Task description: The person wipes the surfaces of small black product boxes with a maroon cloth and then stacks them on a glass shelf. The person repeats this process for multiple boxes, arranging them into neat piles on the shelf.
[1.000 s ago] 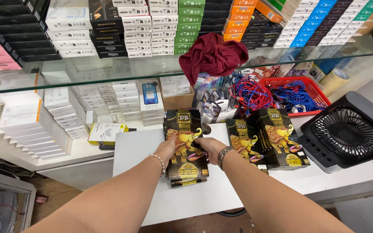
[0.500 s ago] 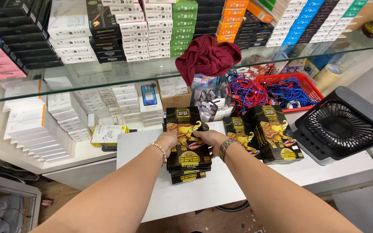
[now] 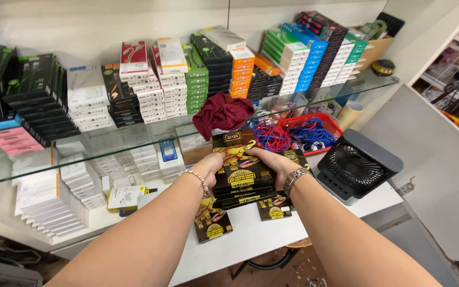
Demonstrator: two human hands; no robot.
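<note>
Two hands [image 3: 243, 162] half-hiding black packets [image 3: 240, 180]

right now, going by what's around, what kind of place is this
Most likely a small shop or stockroom for phone accessories. A glass shelf carries rows of stacked boxed goods, a red basket holds coiled cables, and both hands, left hand and right hand, grip a stack of black-and-yellow packets.

A glass shelf [image 3: 134, 141] spans a pale wall [image 3: 107, 21] — white counter [image 3: 251, 242] below, evenly lit.
</note>
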